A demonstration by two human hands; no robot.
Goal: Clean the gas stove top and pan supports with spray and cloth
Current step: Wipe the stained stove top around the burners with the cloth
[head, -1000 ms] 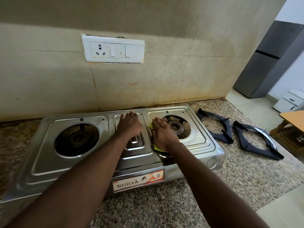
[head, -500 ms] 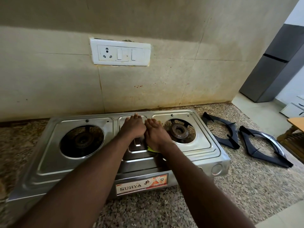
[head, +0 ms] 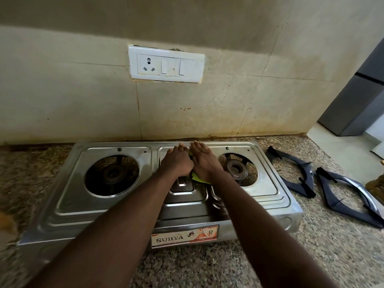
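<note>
— Two hands on the stove, I see. How are they placed?

— Both lie flat and side by side on the raised middle panel of the gas stove point(head: 68, 206). The left hand point(head: 177, 161) is spread, palm down on bare steel, its fingers reaching toward the back edge. The right hand point(head: 204, 163) is also flat, fingers together, pressing down on a yellow-green cloth point(head: 198, 178); only a corner of the cloth shows under the palm, and a sliver between the two hands.

— Which way does the stove run?

— Its long axis runs left to right along the speckled granite table point(head: 311, 256), back edge near the tiled wall point(head: 83, 100), front face toward the person. A label reading SURYA point(head: 185, 235) sits on that front face.

— How does it look?

— Stainless steel, shiny, with stamped rectangular ridges. The left burner point(head: 112, 175) is dark inside its round opening; the right burner point(head: 236, 170) shows a ring of small holes. Neither carries a support.

— Where are the pan supports?

— Two dark pan supports lie flat on the table to the right of the stove: one point(head: 291, 171) just beside it, the other point(head: 349, 196) farther right, close to the first.

— Anything else?

— A white switch plate point(head: 166, 66) on the wall above the stove, and a grey fridge point(head: 357, 96) at the far right.
</note>
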